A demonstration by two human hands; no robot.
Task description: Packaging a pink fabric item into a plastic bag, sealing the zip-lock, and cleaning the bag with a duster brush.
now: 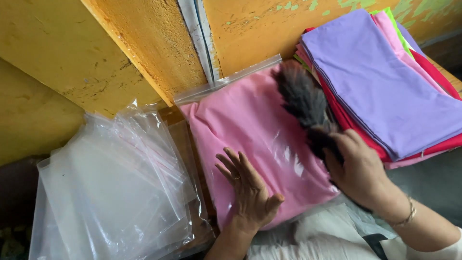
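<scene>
- Left hand: fingers spread flat, pressing the clear bag of pink cloth lying by the yellow wall.
- Right hand: fingers clamped around a dark brush (bristles blurred) over the bag.
- Empty clear bags left; folded cloth stack right.

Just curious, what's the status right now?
Left hand flat on bagged pink cloth. Right hand grips dark brush over it. Nothing in the way.
</scene>
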